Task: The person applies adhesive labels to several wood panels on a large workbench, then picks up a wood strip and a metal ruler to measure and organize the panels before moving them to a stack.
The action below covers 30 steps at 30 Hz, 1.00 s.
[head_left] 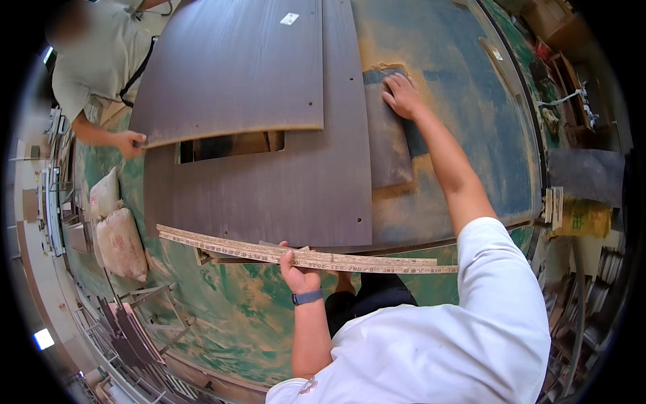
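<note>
My left hand (296,269) is closed around a couple of long, narrow particleboard strips (377,261), held crosswise at the near edge of the table. To the right, my right hand (404,97) reaches forward with its fingers resting at the far end of a small dark board (389,151). Beside that board lies a large dark wood-grain panel (303,195) with a rectangular cut-out and small holes. Above it, another large dark panel (249,67) is held at its near left corner by a co-worker's hand (128,143).
The blue work table (464,135) is coated with sawdust, with a narrow strip (491,48) at its right side. Stuffed sacks (121,242) stand on the green floor at left, near a metal rack (168,306). A yellow bag (582,217) is at right.
</note>
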Motion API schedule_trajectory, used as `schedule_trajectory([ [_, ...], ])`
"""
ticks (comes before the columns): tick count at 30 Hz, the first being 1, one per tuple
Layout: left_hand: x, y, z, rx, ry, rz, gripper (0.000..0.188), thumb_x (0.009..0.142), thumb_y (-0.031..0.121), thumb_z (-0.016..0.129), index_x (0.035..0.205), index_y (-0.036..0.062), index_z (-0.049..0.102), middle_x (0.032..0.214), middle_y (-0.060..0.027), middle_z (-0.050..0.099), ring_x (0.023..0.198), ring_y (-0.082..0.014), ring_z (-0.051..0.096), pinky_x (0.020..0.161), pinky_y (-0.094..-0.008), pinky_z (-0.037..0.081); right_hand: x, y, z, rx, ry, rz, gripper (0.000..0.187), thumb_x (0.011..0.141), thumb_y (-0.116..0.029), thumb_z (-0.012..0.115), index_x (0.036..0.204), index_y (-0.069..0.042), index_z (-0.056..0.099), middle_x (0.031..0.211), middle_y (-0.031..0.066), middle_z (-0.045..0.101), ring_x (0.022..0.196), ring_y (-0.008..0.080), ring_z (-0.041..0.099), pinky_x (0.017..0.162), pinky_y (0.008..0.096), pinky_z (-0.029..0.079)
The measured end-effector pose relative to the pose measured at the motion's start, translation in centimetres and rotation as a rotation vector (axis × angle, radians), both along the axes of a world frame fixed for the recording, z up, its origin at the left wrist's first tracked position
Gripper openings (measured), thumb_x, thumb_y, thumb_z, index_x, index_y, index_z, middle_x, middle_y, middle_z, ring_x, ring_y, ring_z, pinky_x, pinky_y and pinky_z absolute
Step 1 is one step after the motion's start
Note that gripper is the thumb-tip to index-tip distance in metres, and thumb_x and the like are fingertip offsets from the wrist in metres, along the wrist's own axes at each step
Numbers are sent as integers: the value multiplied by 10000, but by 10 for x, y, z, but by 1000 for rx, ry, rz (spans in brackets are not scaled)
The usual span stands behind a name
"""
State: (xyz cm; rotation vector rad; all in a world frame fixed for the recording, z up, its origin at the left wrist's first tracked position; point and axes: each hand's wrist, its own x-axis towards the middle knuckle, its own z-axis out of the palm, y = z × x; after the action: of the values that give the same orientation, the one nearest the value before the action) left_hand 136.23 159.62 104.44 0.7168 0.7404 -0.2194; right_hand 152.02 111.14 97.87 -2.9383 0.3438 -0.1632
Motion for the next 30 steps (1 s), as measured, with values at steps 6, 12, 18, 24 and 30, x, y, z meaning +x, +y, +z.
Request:
schedule_trajectory([
  [6, 0, 6, 10, -54, -74, -65, 340, 783, 140, 587, 1121, 165, 555, 1036, -75, 532, 924, -283, 564, 804, -485, 489, -154, 30, 6, -54, 54, -224, 517, 918, -452, 493, 1309, -116, 451, 1428, 115, 383, 1391, 295, 260, 1129, 522, 160],
  [12, 1, 13, 0, -138, -67, -77, 295, 790, 125, 575, 1083, 158, 580, 986, -65, 571, 899, -271, 572, 797, -469, 506, -303, 85, -3, -64, -64, -547, 489, 865, -424, 592, 1203, -80, 511, 1370, 159, 431, 1328, 320, 339, 1093, 500, 236],
  [18, -2, 28, -4, -57, -169, -151, 318, 778, 64, 579, 1092, 117, 562, 975, -83, 562, 883, -263, 573, 847, -484, 501, -327, 159, 32, 614, -64, -971, 455, 787, -355, 686, 1091, -32, 583, 1138, 176, 574, 1097, 362, 515, 949, 437, 400],
  [24, -1, 33, -1, -114, -267, -250, 332, 791, 46, 564, 1116, 105, 530, 1035, -104, 549, 952, -252, 545, 942, -480, 458, -268, 118, 21, 95, -290, -419, 595, 827, -393, 643, 1294, -58, 491, 1222, 152, 542, 1152, 336, 481, 973, 427, 381],
  [30, -1, 31, 3, -171, -297, -222, 306, 795, 24, 564, 1092, 89, 531, 1043, -120, 549, 1015, -281, 539, 1016, -528, 417, -304, 149, 17, 127, 34, -530, 697, 849, -496, 596, 1396, -111, 403, 1220, 123, 535, 1171, 300, 456, 1000, 426, 338],
])
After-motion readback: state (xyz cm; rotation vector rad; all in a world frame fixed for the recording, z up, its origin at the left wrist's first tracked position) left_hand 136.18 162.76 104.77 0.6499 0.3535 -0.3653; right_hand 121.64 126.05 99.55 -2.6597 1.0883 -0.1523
